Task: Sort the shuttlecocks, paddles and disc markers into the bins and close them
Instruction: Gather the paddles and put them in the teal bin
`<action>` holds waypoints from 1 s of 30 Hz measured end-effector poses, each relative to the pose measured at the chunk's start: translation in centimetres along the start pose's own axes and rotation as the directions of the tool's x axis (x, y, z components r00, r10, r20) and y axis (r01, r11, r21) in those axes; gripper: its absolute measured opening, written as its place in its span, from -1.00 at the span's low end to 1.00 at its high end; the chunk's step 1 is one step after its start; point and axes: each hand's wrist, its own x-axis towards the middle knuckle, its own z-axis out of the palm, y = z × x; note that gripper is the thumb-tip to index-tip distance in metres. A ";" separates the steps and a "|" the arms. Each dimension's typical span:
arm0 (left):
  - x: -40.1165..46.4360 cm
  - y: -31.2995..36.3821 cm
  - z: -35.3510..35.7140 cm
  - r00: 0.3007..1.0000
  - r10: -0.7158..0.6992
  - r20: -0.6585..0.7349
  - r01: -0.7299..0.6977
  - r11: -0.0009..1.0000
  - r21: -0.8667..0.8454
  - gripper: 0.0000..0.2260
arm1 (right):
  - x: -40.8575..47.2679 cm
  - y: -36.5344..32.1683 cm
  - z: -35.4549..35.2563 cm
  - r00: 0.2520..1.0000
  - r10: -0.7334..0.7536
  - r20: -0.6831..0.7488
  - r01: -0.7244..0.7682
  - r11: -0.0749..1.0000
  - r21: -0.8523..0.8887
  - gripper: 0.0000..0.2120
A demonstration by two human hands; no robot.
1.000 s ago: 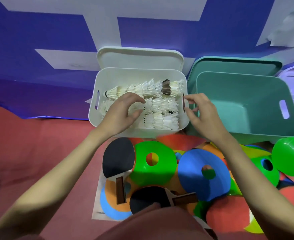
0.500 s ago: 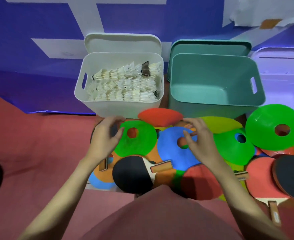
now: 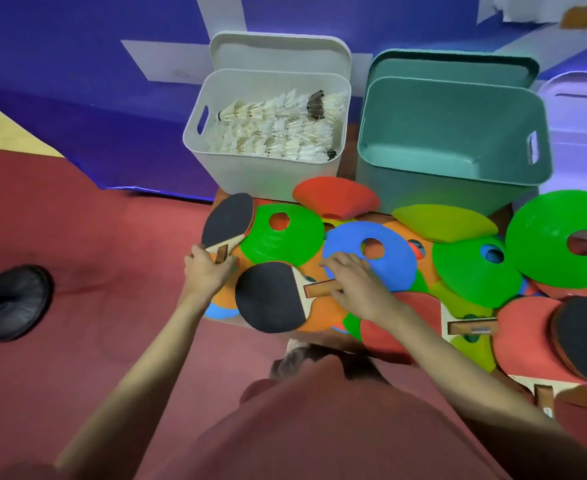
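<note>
A white bin holds several shuttlecocks, its lid leaning behind it. An empty teal bin stands to its right with its lid behind. Disc markers, among them a green one and a blue one, lie piled on the floor with paddles. My left hand grips the handle of a black paddle. My right hand closes on the handle of a second black paddle.
More paddles lie at the right, with a large green disc marker. A pale purple bin stands at the far right. A black round stand base sits on the red floor at left. My knee fills the foreground.
Both hands left the white bin and came down to the pile. Each now holds a paddle handle. The view shifted right, showing more discs and paddles.
</note>
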 end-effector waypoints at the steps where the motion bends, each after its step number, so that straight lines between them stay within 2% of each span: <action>1: 0.8 -0.1 0.0 0.999 -0.047 0.027 0.048 0.998 -0.029 -0.44 | 0.5 -0.3 0.3 0.999 0.016 0.043 -0.013 0.998 -0.063 -0.53; 4: 2.9 -0.5 0.3 0.984 -0.147 0.101 0.156 0.984 -0.082 -0.48 | 1.8 -1.2 1.2 0.990 0.052 0.128 -0.021 0.973 -0.231 -0.58; 7: 3.9 -0.8 0.6 0.974 -0.144 0.177 0.160 0.984 -0.083 -0.73 | 2.7 -1.7 1.8 0.984 0.064 0.169 -0.011 0.956 -0.294 -0.66; 8: 4.0 -0.9 0.7 0.972 -0.136 0.192 0.154 0.985 -0.081 -0.75 | 2.9 -1.8 1.8 0.980 0.073 0.187 -0.013 0.952 -0.305 -0.69; 15: 5.7 -1.3 0.7 0.964 -0.074 0.255 0.114 0.983 -0.145 -0.71 | 3.9 -2.2 2.7 0.948 0.162 0.272 -0.076 0.950 -0.302 -0.76; 19: 6.0 -1.1 0.0 0.965 -0.042 0.259 0.100 0.971 -0.216 -0.74 | 3.6 -1.4 3.1 0.935 0.149 0.321 -0.092 0.978 -0.185 -0.64; 23: 5.3 -2.0 -1.1 0.962 -0.008 0.274 0.102 0.938 -0.332 -0.74 | 2.5 -0.2 2.9 0.941 0.174 0.290 -0.129 0.977 -0.168 -0.60; 26: 3.6 -3.0 -1.7 0.973 0.053 0.223 0.027 0.939 -0.342 -0.66 | 0.4 1.3 2.5 0.965 0.169 0.198 -0.177 0.984 0.020 -0.63; 30: 1.9 -3.3 -2.3 0.963 0.195 0.186 -0.131 0.942 -0.308 -0.63 | -2.7 2.8 1.4 0.980 0.200 -0.008 -0.188 0.932 0.309 -0.64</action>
